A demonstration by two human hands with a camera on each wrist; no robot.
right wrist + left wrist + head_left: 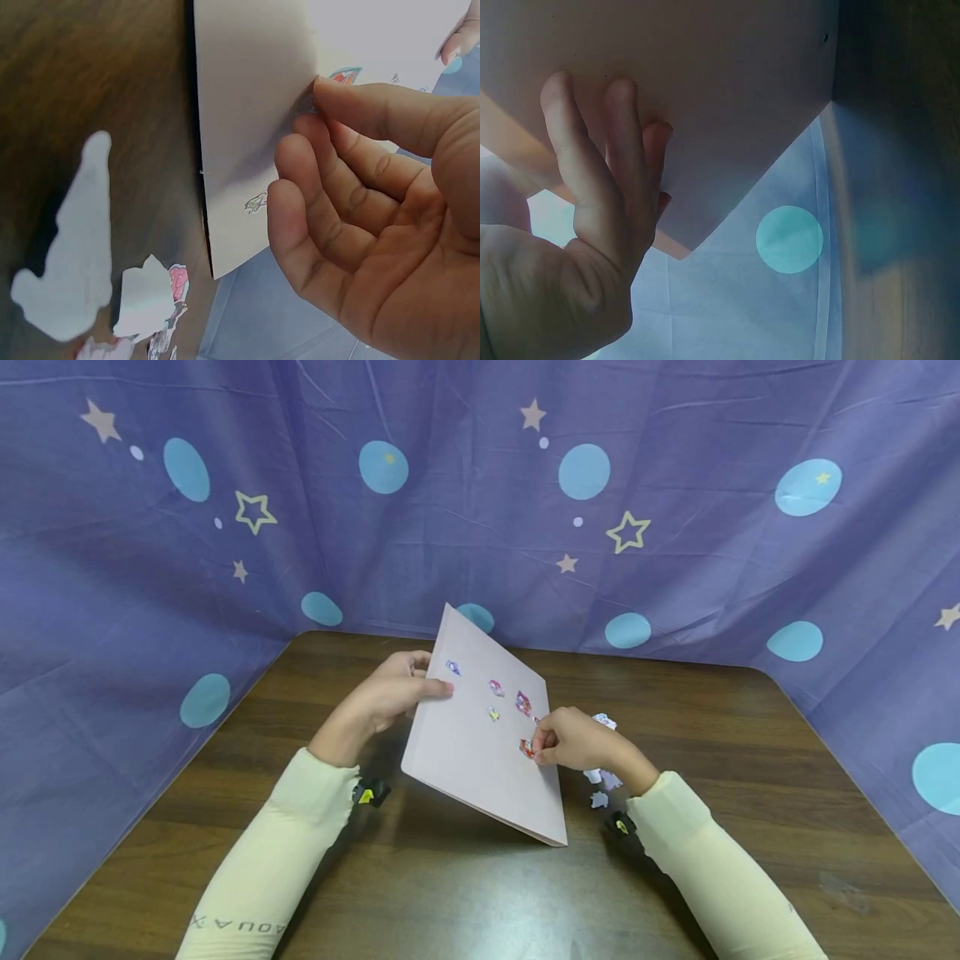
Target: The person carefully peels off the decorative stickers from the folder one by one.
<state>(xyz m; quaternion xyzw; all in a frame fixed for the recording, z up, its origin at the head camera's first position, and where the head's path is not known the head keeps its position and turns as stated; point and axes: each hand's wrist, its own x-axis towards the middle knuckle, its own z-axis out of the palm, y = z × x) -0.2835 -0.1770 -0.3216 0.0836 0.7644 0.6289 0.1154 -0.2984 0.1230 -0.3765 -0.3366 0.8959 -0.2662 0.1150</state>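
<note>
A pale pinkish board [472, 752] stands tilted, its lower edge down at the table. My left hand [393, 689] grips its left side, thumb on the sticker-bearing face; in the left wrist view, fingers [622, 112] spread against the plain back [727, 90]. With thumb and fingertips, my right hand [573, 739] pinches an orange-red sticker [527, 748] at the board's face, partly hidden by the fingers. Farther up that face are a blue-purple sticker [453, 667], a pink one [497, 688], a yellow one [492, 713] and a red-pink one [522, 702].
Several cut-out stickers lie on the brown wooden table [750, 827] around my right wrist, among them a small pale piece [599, 799] and a long white one [75, 247]. A purple curtain [480, 527] with stars and blue dots hangs behind the table.
</note>
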